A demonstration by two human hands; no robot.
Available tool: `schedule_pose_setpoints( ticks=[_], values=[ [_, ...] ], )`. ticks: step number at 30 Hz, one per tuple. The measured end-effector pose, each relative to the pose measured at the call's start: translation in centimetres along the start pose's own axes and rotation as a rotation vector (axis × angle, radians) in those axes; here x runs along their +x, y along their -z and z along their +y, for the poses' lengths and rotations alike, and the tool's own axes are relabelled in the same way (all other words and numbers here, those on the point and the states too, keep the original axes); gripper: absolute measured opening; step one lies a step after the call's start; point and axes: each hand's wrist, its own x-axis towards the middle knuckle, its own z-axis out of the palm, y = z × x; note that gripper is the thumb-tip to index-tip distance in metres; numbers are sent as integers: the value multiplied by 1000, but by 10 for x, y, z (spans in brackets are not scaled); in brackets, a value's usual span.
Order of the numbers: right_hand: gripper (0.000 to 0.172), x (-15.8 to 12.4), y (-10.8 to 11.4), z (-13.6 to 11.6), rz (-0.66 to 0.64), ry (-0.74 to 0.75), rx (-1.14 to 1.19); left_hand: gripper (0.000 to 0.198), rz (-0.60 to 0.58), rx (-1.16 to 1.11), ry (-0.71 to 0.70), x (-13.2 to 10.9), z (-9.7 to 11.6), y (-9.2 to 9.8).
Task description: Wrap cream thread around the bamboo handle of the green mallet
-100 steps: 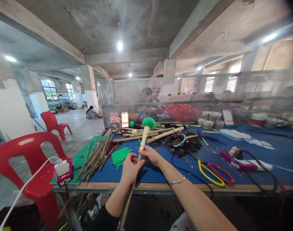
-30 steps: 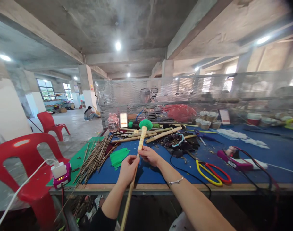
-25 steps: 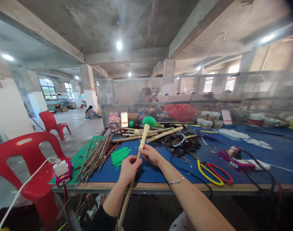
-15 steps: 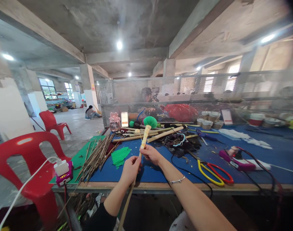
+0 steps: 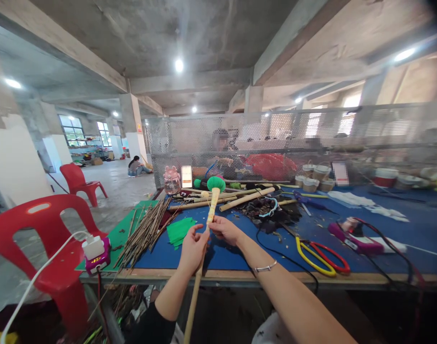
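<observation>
Between my two hands leans a long stick [image 5: 194,306] with a round green head [image 5: 216,184], its upper part wrapped in a pale yellow strip [image 5: 212,206]. My left hand [image 5: 193,246] is closed round the stick below the wrapping, its index finger slightly lifted. At the lower end of the wrapping, my right hand [image 5: 223,230] pinches with thumb and fingers; whether a loose strip end is in that pinch, I cannot tell. The stick's lower end drops past the table's front edge. A piece of green cloth [image 5: 180,232] lies just left of my hands.
Thin twigs [image 5: 143,234] are heaped at the left, and thicker poles [image 5: 247,199] lie behind my hands. Scissors [image 5: 317,258] with yellow and red handles and a purple power strip [image 5: 358,240] are at the right. A red chair [image 5: 42,239] stands left; a mesh screen [image 5: 190,134] closes the back.
The green head has come down and slightly left, so the stick's upper end sits lower. My left hand's fingers have loosened a little; the right hand still pinches the wrapping.
</observation>
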Motion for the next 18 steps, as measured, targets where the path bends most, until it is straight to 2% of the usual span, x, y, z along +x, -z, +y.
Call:
schedule_pose_setpoints(
  ticks=[4, 9, 12, 14, 18],
  values=[
    [35, 1, 0, 1, 40, 6, -5, 39, 55, 65, -61, 3, -4, 0],
    [39, -4, -1, -4, -73, -33, 124, 36, -63, -74, 80, 3, 0, 4],
    [35, -4, 0, -3, -70, -49, 106, 36, -99, -60, 127, 2, 2, 3],
    [33, -2, 1, 0, -28, -36, 54, 35, -60, 11, 88, 2, 1, 0],
    [34, 2, 1, 2, 65, 27, -21, 32, 49, 166, -123, -1, -2, -4]
  ],
)
